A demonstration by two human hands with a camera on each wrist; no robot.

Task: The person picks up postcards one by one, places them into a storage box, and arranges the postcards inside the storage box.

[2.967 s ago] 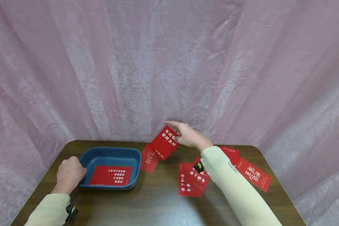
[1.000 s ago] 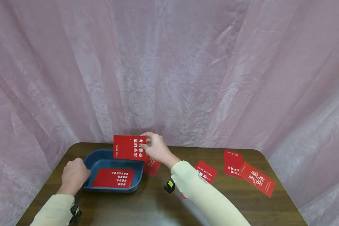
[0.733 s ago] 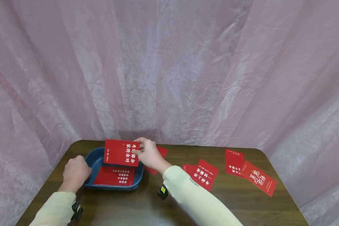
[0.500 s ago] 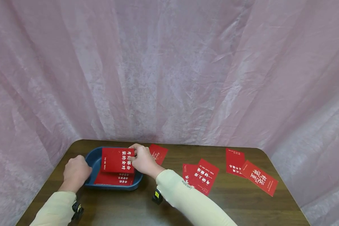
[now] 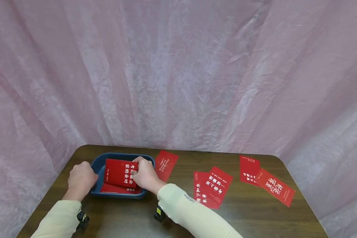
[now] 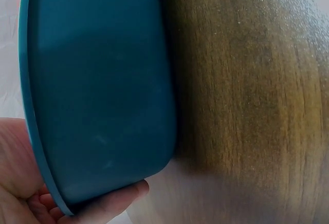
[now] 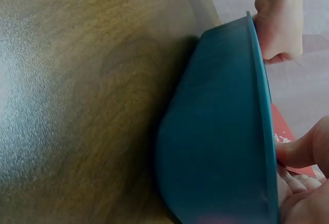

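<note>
Now right hand (image 5: 145,175) pinches red "TO BE NO.1" card (image 5: 116,172) over blue tray (image 6: 103,95); left hand (image 5: 81,178) grips tray

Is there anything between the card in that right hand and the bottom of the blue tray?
Yes: a second card lies in the tray, under part of the held card. I see nothing else between.

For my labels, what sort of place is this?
Probably an indoor recording space: a pink velvety fabric curtain hangs behind a brown wood-grain table, and two small black wrist cameras are in view.
</note>
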